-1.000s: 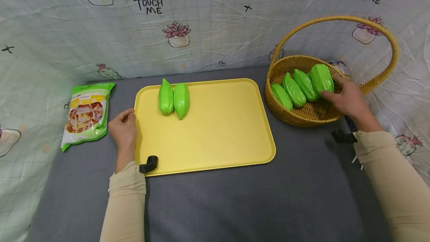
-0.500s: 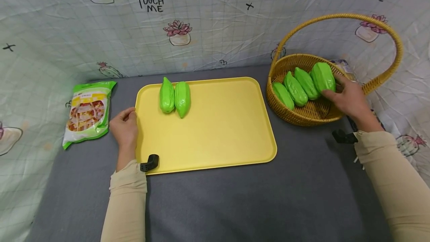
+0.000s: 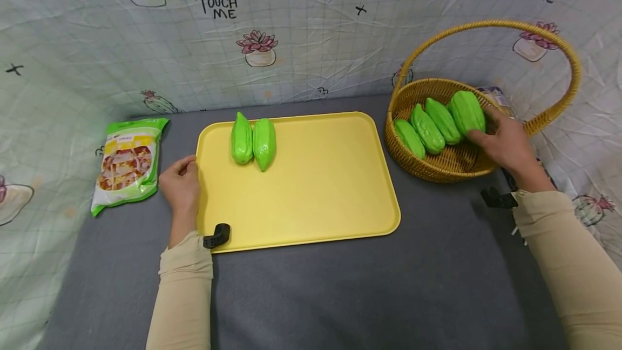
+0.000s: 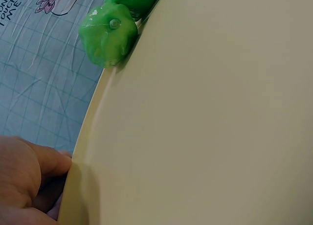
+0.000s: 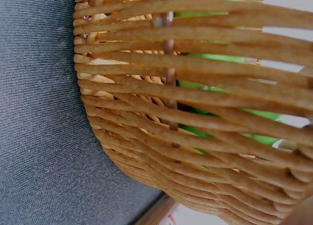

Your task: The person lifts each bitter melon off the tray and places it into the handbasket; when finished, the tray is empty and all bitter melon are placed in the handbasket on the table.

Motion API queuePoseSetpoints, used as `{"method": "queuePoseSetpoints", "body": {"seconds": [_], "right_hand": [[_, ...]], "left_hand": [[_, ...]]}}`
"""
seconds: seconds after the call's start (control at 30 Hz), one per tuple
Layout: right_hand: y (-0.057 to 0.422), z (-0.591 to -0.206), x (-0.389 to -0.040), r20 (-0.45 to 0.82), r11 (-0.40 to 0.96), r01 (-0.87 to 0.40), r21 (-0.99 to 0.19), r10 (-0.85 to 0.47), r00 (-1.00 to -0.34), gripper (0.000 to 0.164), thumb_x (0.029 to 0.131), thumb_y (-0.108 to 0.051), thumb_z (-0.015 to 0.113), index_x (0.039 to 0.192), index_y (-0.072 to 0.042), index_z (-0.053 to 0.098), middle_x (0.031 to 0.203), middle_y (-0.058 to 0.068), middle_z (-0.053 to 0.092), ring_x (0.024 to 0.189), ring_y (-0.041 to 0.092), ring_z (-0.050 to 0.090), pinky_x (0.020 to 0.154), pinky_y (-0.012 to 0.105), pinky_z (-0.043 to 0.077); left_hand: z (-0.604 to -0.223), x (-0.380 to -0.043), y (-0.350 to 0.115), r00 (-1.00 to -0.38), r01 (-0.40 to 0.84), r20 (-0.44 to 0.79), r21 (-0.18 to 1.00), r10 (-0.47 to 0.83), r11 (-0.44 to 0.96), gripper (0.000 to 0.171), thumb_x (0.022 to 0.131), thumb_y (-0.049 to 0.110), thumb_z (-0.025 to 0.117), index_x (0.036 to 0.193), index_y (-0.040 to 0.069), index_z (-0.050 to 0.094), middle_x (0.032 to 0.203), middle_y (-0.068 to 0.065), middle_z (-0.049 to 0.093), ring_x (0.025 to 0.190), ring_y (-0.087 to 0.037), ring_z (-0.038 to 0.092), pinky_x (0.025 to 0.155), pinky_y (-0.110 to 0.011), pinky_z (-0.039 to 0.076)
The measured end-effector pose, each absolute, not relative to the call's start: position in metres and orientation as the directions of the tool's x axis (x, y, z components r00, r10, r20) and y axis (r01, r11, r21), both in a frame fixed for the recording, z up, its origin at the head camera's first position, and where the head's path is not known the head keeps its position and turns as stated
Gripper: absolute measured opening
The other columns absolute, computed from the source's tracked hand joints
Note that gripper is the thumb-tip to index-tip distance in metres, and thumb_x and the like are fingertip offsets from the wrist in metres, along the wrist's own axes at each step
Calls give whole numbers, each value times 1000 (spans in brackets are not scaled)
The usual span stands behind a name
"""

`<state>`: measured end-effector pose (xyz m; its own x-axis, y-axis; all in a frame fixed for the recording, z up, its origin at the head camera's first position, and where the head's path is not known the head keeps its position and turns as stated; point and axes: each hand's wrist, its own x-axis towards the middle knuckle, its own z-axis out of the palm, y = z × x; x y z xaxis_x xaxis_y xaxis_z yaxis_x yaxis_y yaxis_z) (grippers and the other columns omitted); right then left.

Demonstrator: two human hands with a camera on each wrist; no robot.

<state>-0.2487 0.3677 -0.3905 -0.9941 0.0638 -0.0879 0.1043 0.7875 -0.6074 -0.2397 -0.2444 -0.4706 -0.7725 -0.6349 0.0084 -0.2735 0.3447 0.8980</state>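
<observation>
Green-and-white packet (image 3: 127, 163) on grey cloth (image 3: 340, 296), patterned backdrop (image 3: 316, 42) behind.

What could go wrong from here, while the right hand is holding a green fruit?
The green fruit in the right hand looks smooth and shiny, so it might slip.
The handle arches over the basket; the fruit could perhaps bump it if lifted out.
The left hand touches the edge of the tray; a push might roll the two fruits on it.
</observation>
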Motion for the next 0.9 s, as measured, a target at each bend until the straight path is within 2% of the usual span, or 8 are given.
{"method": "queuePoseSetpoints", "body": {"seconds": [0.07, 0.23, 0.33, 0.4, 0.47, 0.57, 0.7, 0.9], "right_hand": [[367, -389, -246, -85, 775, 112, -621, 76, -994, 78, 105, -40, 49, 164, -5, 12, 160, 36, 27, 135, 61, 36, 105, 70, 33], [361, -386, -239, -8, 754, 96, -650, 120, -993, 74, 105, -41, 49, 163, -6, 19, 162, 30, 28, 141, 55, 36, 111, 67, 31], [355, -386, -235, 57, 724, 81, -685, 165, -985, 71, 104, -40, 51, 162, -9, 26, 164, 23, 31, 146, 48, 37, 119, 53, 35], [350, -385, -232, 99, 696, 81, -713, 215, -972, 68, 103, -40, 53, 161, -13, 31, 164, 17, 34, 147, 40, 40, 119, 38, 39], [343, -385, -232, 153, 659, 60, -749, 261, -953, 63, 102, -37, 56, 159, -16, 38, 161, 14, 41, 145, 30, 46, 114, 24, 42], [334, -385, -231, 223, 628, 19, -778, 305, -926, 56, 101, -34, 60, 153, -18, 48, 154, 11, 52, 138, 16, 56, 105, 15, 46], [323, -383, -229, 266, 620, -31, -784, 291, -919, 53, 100, -30, 61, 150, -16, 53, 151, 12, 56, 132, 10, 60, 102, 13, 48], [306, -379, -222, 254, 626, -59, -778, 227, -940, 55, 101, -31, 61, 151, -14, 50, 152, 16, 53, 137, 18, 56, 107, 17, 46]], "left_hand": [[-471, -239, -245, -770, -274, 9, 899, -638, 342, 26, 102, 14, 59, 118, 3, 76, 105, -6, 69, 79, 6, 50, 74, -14, 42], [-472, -239, -245, -765, -279, 9, 897, -644, 344, 26, 102, 15, 59, 118, 4, 77, 104, -4, 69, 80, 6, 51, 75, -13, 42], [-472, -239, -245, -764, -284, 7, 894, -646, 346, 27, 102, 16, 59, 119, 5, 76, 106, -5, 69, 80, 7, 51, 75, -13, 42], [-472, -239, -245, -764, -286, 6, 893, -645, 347, 27, 102, 16, 59, 119, 4, 76, 106, -6, 70, 80, 6, 51, 74, -13, 42], [-471, -239, -245, -763, -286, 6, 893, -646, 347, 27, 102, 16, 58, 119, 4, 76, 107, -7, 69, 80, 6, 51, 74, -13, 42], [-471, -239, -245, -764, -285, 7, 894, -646, 346, 28, 102, 16, 58, 119, 4, 76, 105, -6, 69, 79, 6, 50, 73, -13, 42], [-472, -239, -245, -764, -282, 7, 896, -645, 343, 27, 102, 15, 58, 119, 3, 76, 106, -7, 69, 80, 5, 50, 74, -13, 42], [-472, -240, -245, -768, -282, 4, 896, -641, 343, 28, 102, 16, 58, 120, 3, 76, 111, -10, 69, 82, 4, 51, 75, -13, 42]]}}
